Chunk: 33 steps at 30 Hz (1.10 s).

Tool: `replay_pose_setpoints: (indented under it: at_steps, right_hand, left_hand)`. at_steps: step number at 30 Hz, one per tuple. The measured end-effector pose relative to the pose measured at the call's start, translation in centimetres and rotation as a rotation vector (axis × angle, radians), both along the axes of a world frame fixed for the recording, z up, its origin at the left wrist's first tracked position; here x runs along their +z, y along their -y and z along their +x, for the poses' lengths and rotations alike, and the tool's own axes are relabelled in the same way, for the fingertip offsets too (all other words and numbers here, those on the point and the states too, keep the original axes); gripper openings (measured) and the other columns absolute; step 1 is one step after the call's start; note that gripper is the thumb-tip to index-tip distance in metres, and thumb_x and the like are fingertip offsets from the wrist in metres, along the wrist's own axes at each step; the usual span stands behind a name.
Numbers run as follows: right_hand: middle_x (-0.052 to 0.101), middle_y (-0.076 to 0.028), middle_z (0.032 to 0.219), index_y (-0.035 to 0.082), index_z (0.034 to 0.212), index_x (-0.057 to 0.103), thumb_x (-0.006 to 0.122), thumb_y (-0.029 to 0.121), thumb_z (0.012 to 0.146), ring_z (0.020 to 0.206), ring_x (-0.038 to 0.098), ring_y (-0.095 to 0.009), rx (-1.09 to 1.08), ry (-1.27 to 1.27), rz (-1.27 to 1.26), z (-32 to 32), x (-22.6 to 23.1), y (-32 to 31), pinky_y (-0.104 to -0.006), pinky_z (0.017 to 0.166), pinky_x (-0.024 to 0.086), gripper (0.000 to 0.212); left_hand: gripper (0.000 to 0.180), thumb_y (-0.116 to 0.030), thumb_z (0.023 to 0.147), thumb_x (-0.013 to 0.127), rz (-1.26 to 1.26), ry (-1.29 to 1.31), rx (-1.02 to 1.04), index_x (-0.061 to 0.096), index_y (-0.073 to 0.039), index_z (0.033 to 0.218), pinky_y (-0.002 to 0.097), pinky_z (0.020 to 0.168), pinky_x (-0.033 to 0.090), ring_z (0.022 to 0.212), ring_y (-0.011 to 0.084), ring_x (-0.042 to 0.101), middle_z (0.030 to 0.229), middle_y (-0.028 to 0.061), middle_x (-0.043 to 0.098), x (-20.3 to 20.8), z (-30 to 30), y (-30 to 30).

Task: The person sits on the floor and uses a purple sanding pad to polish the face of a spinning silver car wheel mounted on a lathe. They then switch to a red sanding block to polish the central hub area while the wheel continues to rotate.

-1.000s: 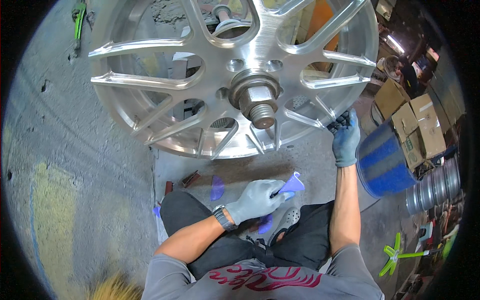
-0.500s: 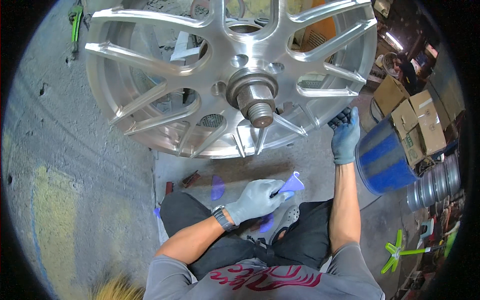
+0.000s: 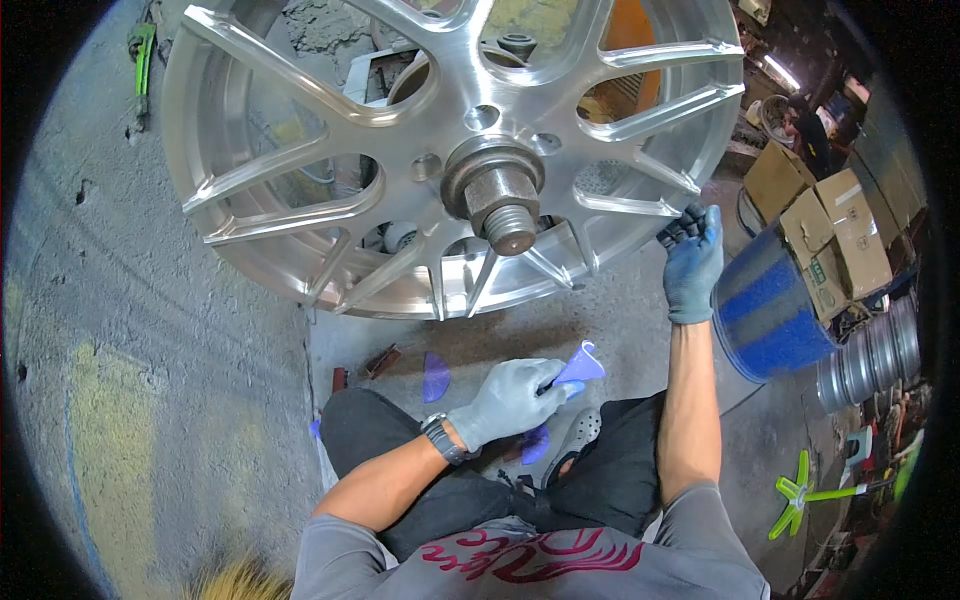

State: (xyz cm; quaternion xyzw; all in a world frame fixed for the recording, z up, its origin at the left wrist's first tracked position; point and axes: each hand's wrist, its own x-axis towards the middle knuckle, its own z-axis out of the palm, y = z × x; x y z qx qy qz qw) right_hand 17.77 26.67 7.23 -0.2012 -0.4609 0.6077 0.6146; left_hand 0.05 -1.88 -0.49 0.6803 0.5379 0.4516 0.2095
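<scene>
A bare silver alloy wheel (image 3: 470,90) with many spokes stands before me, a big steel nut (image 3: 500,195) on a threaded shaft at its hub. Over my lap, my left hand (image 3: 515,398), in a grey glove, is closed on a folded purple piece of sandpaper (image 3: 583,365). It is held apart from the wheel. My right hand (image 3: 692,262), gloved with dark-stained fingers, is at the rim's lower right edge. Its fingers are loosely bent and the thumb stands apart; whether they touch the rim I cannot tell.
Purple half-round sheets (image 3: 436,377) lie on the floor by my knees. At the right stand a blue drum (image 3: 770,315) topped by cardboard boxes (image 3: 845,235) and stacked metal rims (image 3: 870,350). A green-handled tool (image 3: 143,60) is far left. Another person (image 3: 808,135) is far right.
The wheel has turned clockwise, its spokes rising on the left and dropping on the right. Both hands have stayed almost in place.
</scene>
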Motion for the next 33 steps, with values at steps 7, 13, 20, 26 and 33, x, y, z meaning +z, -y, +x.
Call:
replay_pose_setpoints:
  at_steps: [7,13,20,26,33]
  right_hand:
    - [0.073,-0.005,0.101,0.007,0.118,0.072,0.055,0.054,0.118,0.088,0.069,-0.016,-0.015,0.150,-0.081,0.4,-1.5,-1.0,-0.0353,0.082,0.056,0.050]
    - [0.074,-0.004,0.098,0.005,0.119,0.072,0.053,0.052,0.119,0.086,0.069,-0.015,-0.027,0.135,-0.090,-0.2,-1.1,-0.4,-0.0335,0.080,0.055,0.051]
    - [0.077,-0.007,0.108,0.002,0.132,0.072,0.051,0.052,0.121,0.094,0.071,-0.016,0.002,0.022,0.025,0.0,0.1,0.0,-0.0341,0.088,0.055,0.055]
    - [0.076,-0.008,0.103,0.006,0.123,0.072,0.051,0.054,0.119,0.086,0.073,-0.018,-0.045,0.185,-0.021,0.4,-1.0,-0.9,-0.0354,0.080,0.059,0.053]
    - [0.076,-0.008,0.107,0.005,0.124,0.073,0.050,0.056,0.120,0.090,0.072,-0.017,-0.051,0.107,-0.112,-0.8,-0.4,-0.3,-0.0351,0.080,0.058,0.056]
  left_hand:
    - [0.032,-0.036,0.105,0.076,-0.032,-0.011,-0.004,0.076,-0.004,0.104,0.0546,0.078,0.056,0.087,0.0452,0.073,0.092,0.0215,0.074,0.0,0.1,-0.3]
    - [0.032,-0.036,0.105,0.076,-0.049,-0.017,-0.019,0.077,-0.004,0.106,0.0549,0.079,0.057,0.088,0.0450,0.073,0.093,0.0213,0.074,-0.1,0.3,-0.3]
    - [0.033,-0.037,0.105,0.076,-0.037,0.000,-0.015,0.076,-0.004,0.105,0.0558,0.079,0.056,0.088,0.0453,0.073,0.093,0.0210,0.074,-0.5,0.2,-0.3]
    - [0.035,-0.038,0.105,0.076,-0.042,0.031,-0.017,0.076,-0.003,0.104,0.0557,0.079,0.056,0.088,0.0461,0.073,0.092,0.0224,0.074,-0.1,0.1,-0.5]
    - [0.027,-0.033,0.105,0.079,-0.028,-0.015,0.002,0.078,-0.006,0.104,0.0502,0.076,0.057,0.084,0.0424,0.074,0.091,0.0185,0.075,-0.5,0.1,-0.4]
